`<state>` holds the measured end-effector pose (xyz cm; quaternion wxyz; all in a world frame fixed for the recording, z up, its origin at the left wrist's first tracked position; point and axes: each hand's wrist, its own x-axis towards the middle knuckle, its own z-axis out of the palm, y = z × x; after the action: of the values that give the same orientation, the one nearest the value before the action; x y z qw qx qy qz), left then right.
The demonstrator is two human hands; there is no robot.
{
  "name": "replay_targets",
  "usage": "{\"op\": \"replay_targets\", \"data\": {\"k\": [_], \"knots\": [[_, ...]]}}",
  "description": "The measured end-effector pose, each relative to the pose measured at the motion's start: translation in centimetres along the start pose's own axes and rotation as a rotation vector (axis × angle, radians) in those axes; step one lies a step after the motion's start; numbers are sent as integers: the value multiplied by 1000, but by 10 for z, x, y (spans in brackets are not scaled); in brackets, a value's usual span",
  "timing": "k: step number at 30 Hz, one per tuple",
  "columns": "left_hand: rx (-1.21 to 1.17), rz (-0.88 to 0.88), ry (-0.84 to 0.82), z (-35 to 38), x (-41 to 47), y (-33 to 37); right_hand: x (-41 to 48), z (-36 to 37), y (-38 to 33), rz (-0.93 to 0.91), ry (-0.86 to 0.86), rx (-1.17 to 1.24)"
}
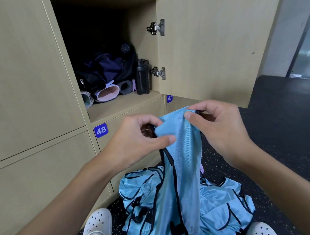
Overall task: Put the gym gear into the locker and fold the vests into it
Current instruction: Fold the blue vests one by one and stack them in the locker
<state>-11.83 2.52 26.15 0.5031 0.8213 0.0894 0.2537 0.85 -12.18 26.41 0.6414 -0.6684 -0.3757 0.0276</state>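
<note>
Pinched vest [181,152] by top edge in left hand [134,140] and right hand [221,130]; hung lengthwise down to pile [218,204]; faced locker [124,104] up-left, nearer left hand.

White clogs [97,226] rest on the dark speckled floor [280,128].
</note>
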Motion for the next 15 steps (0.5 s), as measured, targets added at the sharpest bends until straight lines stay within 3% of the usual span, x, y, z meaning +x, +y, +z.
{"op": "replay_targets", "data": {"k": [3,9,15], "knots": [[33,23,106,2,2,0,1,-2,0,-6,-2,0],[-143,186,208,-6,11,7,4,-12,-13,-56,-48,45],[-262,297,214,-7,18,13,4,-14,-16,-133,3,94]]}}
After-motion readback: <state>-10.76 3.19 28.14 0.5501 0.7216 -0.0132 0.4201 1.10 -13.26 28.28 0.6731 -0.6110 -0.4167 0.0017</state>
